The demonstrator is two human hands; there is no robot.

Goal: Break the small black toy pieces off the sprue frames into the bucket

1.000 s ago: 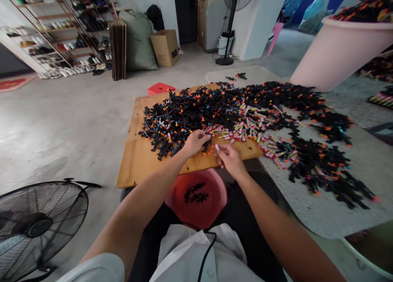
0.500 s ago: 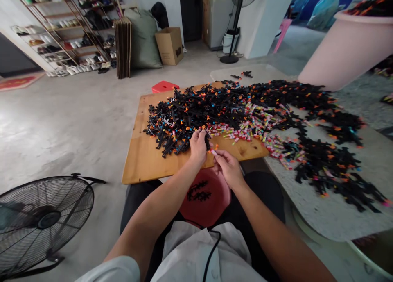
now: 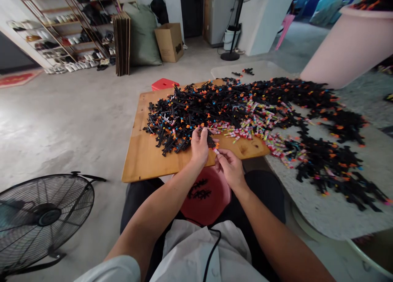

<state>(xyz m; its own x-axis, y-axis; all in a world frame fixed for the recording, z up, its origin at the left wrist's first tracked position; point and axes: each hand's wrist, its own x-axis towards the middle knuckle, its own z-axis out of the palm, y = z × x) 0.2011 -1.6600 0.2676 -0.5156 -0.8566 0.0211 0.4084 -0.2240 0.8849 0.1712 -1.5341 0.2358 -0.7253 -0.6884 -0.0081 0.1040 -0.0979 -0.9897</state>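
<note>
Two hands meet at the near edge of the wooden tabletop [image 3: 144, 163]. Left hand [image 3: 199, 144] has its fingers pinched together on a small black plastic piece [image 3: 210, 141], held upright just above the board. Right hand [image 3: 229, 167] is closed on a slim pink stick [image 3: 215, 150], its long axis slanting up-left toward the black piece, tip almost touching it. Below both sits a red basin [image 3: 211, 200].
</note>
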